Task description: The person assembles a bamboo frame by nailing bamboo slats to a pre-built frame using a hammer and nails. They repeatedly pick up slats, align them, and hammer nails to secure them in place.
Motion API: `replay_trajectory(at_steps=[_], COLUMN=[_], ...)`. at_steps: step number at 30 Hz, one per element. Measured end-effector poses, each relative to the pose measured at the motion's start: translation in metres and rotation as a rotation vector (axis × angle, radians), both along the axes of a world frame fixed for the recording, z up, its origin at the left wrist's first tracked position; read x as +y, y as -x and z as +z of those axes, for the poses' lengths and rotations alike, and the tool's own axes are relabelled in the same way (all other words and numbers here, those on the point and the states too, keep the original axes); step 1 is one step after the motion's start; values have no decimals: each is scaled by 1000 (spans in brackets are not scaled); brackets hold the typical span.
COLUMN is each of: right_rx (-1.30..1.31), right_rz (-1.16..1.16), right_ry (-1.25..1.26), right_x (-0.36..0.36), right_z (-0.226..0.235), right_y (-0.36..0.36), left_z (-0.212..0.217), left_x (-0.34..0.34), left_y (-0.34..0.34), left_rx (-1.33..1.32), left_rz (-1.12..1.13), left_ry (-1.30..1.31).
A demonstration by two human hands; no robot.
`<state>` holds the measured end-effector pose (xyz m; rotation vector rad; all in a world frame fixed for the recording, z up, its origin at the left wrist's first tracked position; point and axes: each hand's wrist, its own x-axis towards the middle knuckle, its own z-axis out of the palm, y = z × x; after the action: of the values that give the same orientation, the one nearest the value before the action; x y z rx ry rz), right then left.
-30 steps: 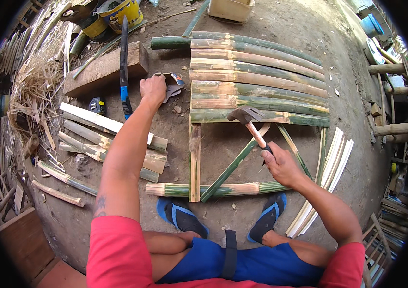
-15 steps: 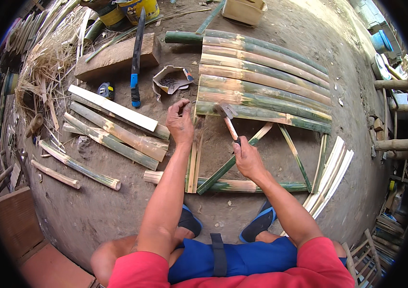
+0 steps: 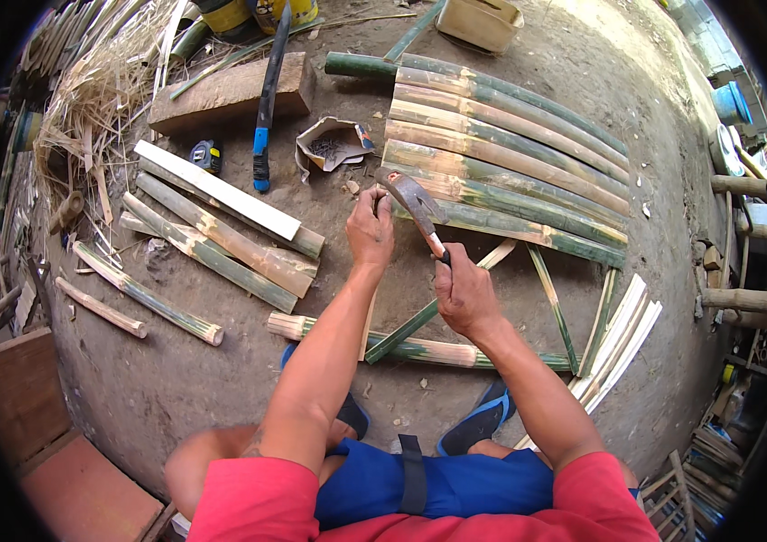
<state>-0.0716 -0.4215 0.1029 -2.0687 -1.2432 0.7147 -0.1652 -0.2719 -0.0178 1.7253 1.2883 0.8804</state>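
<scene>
My right hand [image 3: 466, 294] is wrapped round the handle of a claw hammer [image 3: 415, 200]. Its head is tilted over the left end of the nearest bamboo slat [image 3: 528, 226], close beside my left hand [image 3: 371, 230]. The fingers of that left hand are pinched together at the slat's left end; what they hold is too small to make out. Several split green and tan slats lie side by side as the top of a bamboo frame [image 3: 428, 350]. Beyond my left hand, a torn paper bag [image 3: 311, 164] holds dark nails [image 3: 327, 148].
Left of the frame lie loose bamboo slats [image 3: 221, 248], a tape measure [image 3: 205, 156], a wooden block [image 3: 221, 95] and a long blade with a blue-banded handle [image 3: 266, 108]. Pale strips [image 3: 613, 343] lie on the right. A beige container [image 3: 480, 24] sits at the back.
My left hand has moved right, to the nearest slat's left end. My right hand has brought the hammer head left and up, close to the left fingers.
</scene>
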Motion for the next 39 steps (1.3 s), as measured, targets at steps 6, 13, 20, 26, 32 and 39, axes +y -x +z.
replay_trajectory(at_steps=[6, 13, 20, 26, 32, 39], right_rx=[34, -35, 114, 0, -23, 2], right_rz=[-39, -39, -72, 2, -23, -79], right_ry=[-63, 153, -440, 214, -592, -233], right_x=[1, 21, -21, 9, -1, 12], right_z=[-5, 9, 30, -4, 0, -15], right_y=[2, -14, -11, -10, -9, -14], left_z=[-8, 5, 5, 0, 8, 9], left_x=[1, 6, 2, -2, -2, 3], left_y=[-1, 6, 15, 13, 12, 7], left_rx=[-35, -1, 458, 498, 537, 540], left_rz=[8, -47, -166, -151, -144, -130], left_ry=[96, 126, 296, 276, 271, 248])
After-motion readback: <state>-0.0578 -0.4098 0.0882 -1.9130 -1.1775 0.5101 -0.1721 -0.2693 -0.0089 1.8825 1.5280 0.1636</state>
